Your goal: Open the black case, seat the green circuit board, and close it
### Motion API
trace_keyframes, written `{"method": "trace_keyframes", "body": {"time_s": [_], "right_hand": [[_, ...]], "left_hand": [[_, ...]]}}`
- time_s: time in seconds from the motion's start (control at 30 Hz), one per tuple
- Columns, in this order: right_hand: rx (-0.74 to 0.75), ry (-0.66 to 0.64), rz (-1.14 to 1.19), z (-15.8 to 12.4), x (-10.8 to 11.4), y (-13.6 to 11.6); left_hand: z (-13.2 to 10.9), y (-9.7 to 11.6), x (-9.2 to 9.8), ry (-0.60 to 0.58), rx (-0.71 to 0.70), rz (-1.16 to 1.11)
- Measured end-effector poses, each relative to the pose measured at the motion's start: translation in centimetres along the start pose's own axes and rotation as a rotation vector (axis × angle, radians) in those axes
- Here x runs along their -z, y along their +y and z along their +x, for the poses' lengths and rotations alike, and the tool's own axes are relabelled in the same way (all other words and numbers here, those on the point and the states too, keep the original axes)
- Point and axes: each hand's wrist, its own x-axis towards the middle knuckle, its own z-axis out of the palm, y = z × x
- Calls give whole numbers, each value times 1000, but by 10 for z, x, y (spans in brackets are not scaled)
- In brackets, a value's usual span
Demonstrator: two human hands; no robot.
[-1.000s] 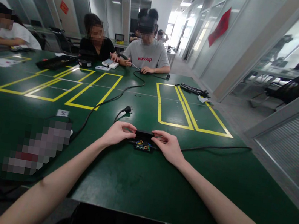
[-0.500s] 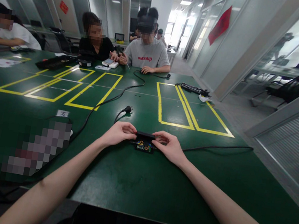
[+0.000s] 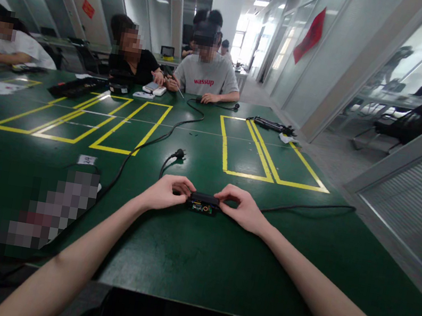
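Observation:
A black power adapter case lies on the green table in front of me, with a cable leading off to each side. Its lower half holds a circuit board (image 3: 204, 209) with small coils, visible along the near side. Over the far part sits the black case cover (image 3: 205, 198), tilted and not flush. My left hand (image 3: 168, 193) pinches the cover's left end between thumb and fingers. At the opposite end, my right hand (image 3: 241, 208) pinches it in the same way. The fingertips partly hide both ends of the case.
A black plug (image 3: 180, 154) on a cable lies beyond my left hand. A blurred-out power strip (image 3: 52, 212) is at the left, near a paper label (image 3: 87, 160). Yellow tape outlines (image 3: 246, 176) mark the table. A folded black tripod (image 3: 273, 126) lies far right. Co-workers sit opposite.
The cover has come down and toward me over the circuit board, hiding more of it. Both hands have lowered slightly with it.

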Motion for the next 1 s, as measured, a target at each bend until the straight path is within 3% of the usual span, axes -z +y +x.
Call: {"method": "trace_keyframes", "body": {"time_s": [0.13,0.3,0.7,1.0], "right_hand": [[105,-42,-113,-1,4,-6],[188,-99,-180,-4,4,-12],[196,-155,-429,-6,-16,-2],[76,-244,-505,-3,-13,-7]], "left_hand": [[-6,8,-3,-54,-116,232],[-6,5,-12,1,-168,460],[-3,5,-23,20,-247,644],[1,7,-25,-73,-314,787]]}}
